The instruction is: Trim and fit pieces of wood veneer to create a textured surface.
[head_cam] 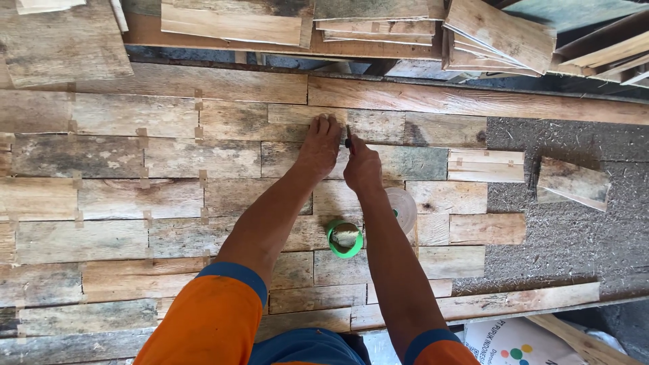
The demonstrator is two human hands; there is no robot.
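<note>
**2 hands at a seam in the planks**

We see the left hand (320, 145) lying flat and open, fingers spread, on a weathered plank (297, 122) near the far edge of the panel (108, 203). Just beside it the right hand (362, 167) is closed around a thin dark tool (348, 135) whose tip meets the seam between 2 planks; what kind of tool it is, we cannot tell. Nearer to us, between the forearms, a green cup (345, 238) holding a brush stands on the panel, with a tape roll (403, 208) partly hidden behind the right forearm. Loose boards (503, 30) are stacked beyond the panel, and sawdust (561, 236) covers the surface to the right.
</note>
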